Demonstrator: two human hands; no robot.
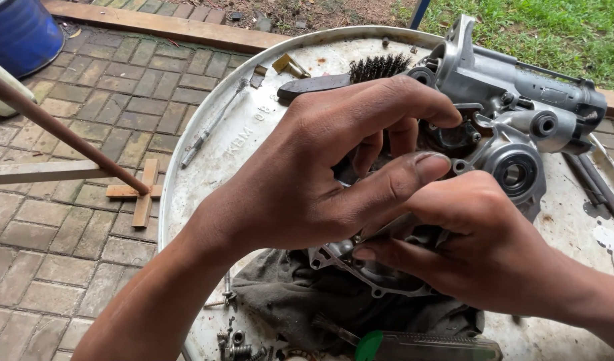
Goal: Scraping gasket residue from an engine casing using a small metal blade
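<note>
Engine case: silver cast metal, lying on the round white surface, partly on a grey rag; bearing bore facing up on its right half.
Left hand: arched over the case's middle, fingers curled down into the dark recess, thumb pressed toward the lower edge; gripping the case or a small part inside, cannot tell which.
Right hand: below the case, fingers closed on its lower gasket rim, steadying it.
Doing it well: probably best to keep the rim hand firm so the case stays put on the rag, and to work the recess with fingertips only, slow and square.
Wire brush: above-left of the case, black handle, bristles toward it.
Loose bolts and springs: below-left of the case, beside the rag.
Green-capped tool: below the case, lying flat.
Blue barrel: far left of the case, on brick paving; contents out of view.
</note>
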